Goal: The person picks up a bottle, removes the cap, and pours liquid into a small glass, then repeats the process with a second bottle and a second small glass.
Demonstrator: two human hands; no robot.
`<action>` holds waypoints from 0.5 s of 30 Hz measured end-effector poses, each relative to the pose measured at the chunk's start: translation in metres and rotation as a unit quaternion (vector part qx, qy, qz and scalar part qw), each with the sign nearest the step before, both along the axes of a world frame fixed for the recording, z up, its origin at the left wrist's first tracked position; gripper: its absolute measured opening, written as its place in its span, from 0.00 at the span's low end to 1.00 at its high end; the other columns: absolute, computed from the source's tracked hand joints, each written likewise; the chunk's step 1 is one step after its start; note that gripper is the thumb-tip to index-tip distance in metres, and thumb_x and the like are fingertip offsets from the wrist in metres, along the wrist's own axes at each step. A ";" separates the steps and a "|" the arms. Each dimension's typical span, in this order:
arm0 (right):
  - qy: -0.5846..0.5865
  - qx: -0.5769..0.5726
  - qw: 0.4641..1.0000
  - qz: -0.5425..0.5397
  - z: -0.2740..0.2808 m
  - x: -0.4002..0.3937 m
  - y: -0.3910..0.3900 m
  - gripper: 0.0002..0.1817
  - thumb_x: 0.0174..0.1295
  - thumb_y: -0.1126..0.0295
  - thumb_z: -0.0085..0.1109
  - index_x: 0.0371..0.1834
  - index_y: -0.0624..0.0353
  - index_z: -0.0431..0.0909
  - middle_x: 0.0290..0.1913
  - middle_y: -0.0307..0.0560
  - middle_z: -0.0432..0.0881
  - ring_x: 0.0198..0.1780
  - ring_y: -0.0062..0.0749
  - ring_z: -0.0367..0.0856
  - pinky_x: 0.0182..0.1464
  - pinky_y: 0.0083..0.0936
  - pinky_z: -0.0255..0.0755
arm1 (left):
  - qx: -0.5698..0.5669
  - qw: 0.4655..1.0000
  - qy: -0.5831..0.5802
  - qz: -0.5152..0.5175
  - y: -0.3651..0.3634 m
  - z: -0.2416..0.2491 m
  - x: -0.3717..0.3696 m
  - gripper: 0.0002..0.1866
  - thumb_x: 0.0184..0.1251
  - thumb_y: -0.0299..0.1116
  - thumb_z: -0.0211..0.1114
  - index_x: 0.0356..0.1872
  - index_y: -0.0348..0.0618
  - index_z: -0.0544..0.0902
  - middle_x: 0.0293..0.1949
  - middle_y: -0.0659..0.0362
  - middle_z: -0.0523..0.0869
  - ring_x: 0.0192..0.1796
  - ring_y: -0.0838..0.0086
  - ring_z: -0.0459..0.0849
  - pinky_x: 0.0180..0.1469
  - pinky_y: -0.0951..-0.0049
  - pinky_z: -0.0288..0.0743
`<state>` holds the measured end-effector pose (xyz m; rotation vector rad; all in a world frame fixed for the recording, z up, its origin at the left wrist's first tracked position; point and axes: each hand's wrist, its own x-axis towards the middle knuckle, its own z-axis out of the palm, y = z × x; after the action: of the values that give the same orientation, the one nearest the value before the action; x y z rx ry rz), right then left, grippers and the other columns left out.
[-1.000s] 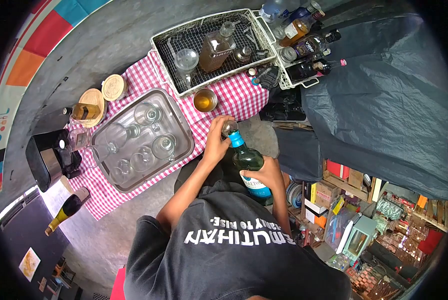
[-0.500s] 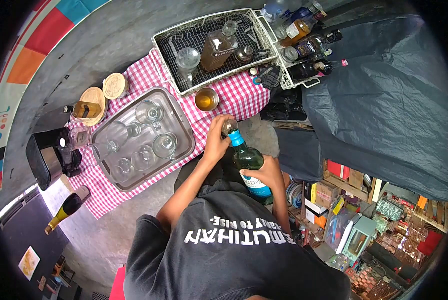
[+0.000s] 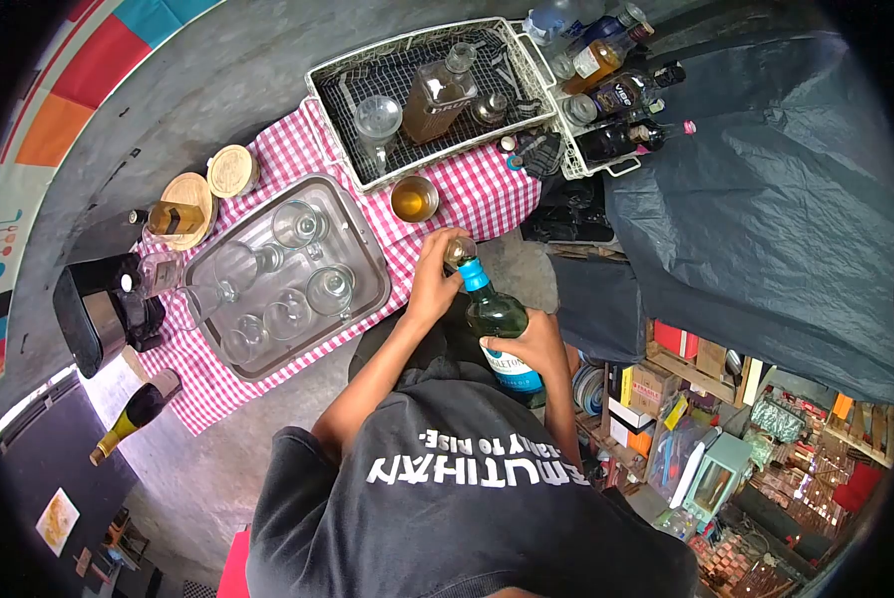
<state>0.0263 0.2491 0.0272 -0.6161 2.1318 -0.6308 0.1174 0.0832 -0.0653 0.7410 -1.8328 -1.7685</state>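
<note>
Nearest the camera, low in the frame, is the person's dark shirt with white lettering [image 3: 477, 468]. Just above it, right of centre, the right hand [image 3: 532, 344] is wrapped around the body of a green glass bottle [image 3: 495, 317], fingers closed over its blue label. The bottle stands tilted, neck pointing toward the upper left. The left hand [image 3: 434, 284] reaches up along the forearm from the lower centre and is clenched around the bottle's top, fingers gripping the cap [image 3: 459, 248] above the blue neck collar.

Beyond the hands, a red-and-white checked cloth [image 3: 297, 149] lies over a grey counter. On it, left of centre, sits a metal tray [image 3: 359, 239] holding several clear glasses [image 3: 327, 289], some on their sides. Just above the left hand stands a small metal cup [image 3: 413, 198] of amber liquid.

At far left is a black appliance [image 3: 93, 314]; two round wooden lids [image 3: 229, 169] lie nearby, one bearing a small amber bottle [image 3: 173, 219]. A dark bottle with a gold neck [image 3: 133, 419] lies at lower left.

Farthest, at top centre, a white wire basket [image 3: 317, 80] contains a square amber bottle [image 3: 437, 95] and an upturned glass [image 3: 377, 118]. To its right, a second rack holds several liquor bottles [image 3: 616, 95]. A dark tarpaulin [image 3: 766, 199] covers the upper right.
</note>
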 end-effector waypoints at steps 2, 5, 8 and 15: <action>0.001 0.002 1.000 0.002 -0.001 -0.001 0.001 0.26 0.38 0.59 0.81 0.41 0.60 0.87 0.35 0.51 0.89 0.39 0.39 0.90 0.43 0.34 0.80 | 0.001 1.000 0.002 0.002 0.001 -0.001 -0.001 0.31 0.48 0.12 0.63 0.59 0.40 0.75 0.57 0.52 0.77 0.62 0.60 0.77 0.63 0.64 0.72; 0.000 0.000 1.000 0.000 -0.002 -0.001 0.002 0.26 0.38 0.58 0.81 0.41 0.59 0.87 0.35 0.51 0.89 0.38 0.39 0.90 0.43 0.34 0.80 | -0.002 1.000 0.001 0.004 0.001 -0.001 -0.001 0.31 0.47 0.12 0.62 0.59 0.40 0.75 0.56 0.52 0.77 0.62 0.60 0.78 0.63 0.64 0.72; -0.003 0.005 1.000 -0.002 -0.002 -0.001 0.002 0.26 0.37 0.58 0.81 0.41 0.60 0.87 0.35 0.52 0.89 0.38 0.39 0.90 0.43 0.34 0.80 | -0.012 1.000 -0.003 0.003 0.001 -0.002 -0.001 0.31 0.47 0.12 0.62 0.59 0.40 0.75 0.56 0.52 0.77 0.62 0.60 0.78 0.63 0.65 0.72; 0.005 -0.005 1.000 0.000 -0.002 -0.003 0.002 0.27 0.37 0.58 0.81 0.41 0.61 0.86 0.35 0.52 0.89 0.38 0.38 0.90 0.43 0.33 0.80 | -0.013 1.000 0.000 0.009 0.002 -0.002 -0.003 0.30 0.49 0.14 0.63 0.58 0.41 0.75 0.55 0.52 0.78 0.60 0.61 0.79 0.60 0.65 0.73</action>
<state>0.0237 0.2515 0.0253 -0.6249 2.1403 -0.6393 0.1143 0.0854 -0.0672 0.7447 -1.8397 -1.7317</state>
